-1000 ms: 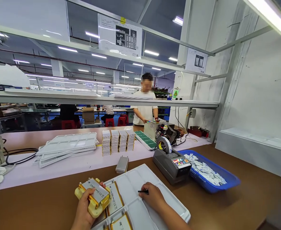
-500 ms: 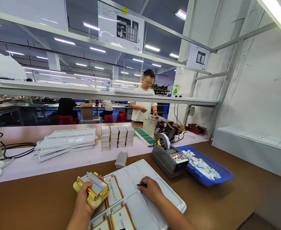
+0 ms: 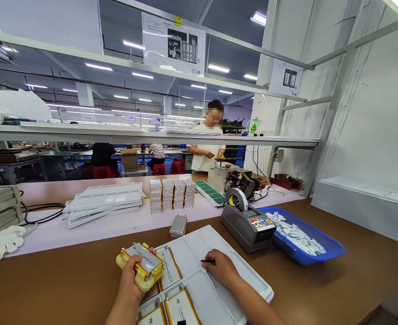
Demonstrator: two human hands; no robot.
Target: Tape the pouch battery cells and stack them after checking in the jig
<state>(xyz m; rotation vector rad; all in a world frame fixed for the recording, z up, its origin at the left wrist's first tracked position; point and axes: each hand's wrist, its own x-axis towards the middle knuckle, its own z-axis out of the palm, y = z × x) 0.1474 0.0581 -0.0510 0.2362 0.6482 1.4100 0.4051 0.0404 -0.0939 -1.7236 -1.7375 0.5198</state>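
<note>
My left hand (image 3: 130,279) is closed around a yellow holder (image 3: 145,285), thumb resting on top. In that holder lies a flat silver battery pack (image 3: 143,256) with printed marks and yellow edges. My right hand (image 3: 223,270) pinches a thin black stick-like tool (image 3: 205,261), whose exact kind I cannot make out. This hand is over the white divided tray (image 3: 265,294). Several printed flat batteries (image 3: 181,307) lie in the tray's left compartments, partly beneath the holder.
Beyond the tray sit a small battery stack (image 3: 179,224) and taller stacks (image 3: 167,196). A tape dispenser (image 3: 242,230) and a blue basket (image 3: 334,253) of white strips stand right. White trays (image 3: 107,198) and a glove (image 3: 7,241) lie left. A person (image 3: 205,158) stands behind the bench.
The camera view has turned slightly left, so things appear farther right. Both hands keep their grips. The person opposite has brought their hands closer together.
</note>
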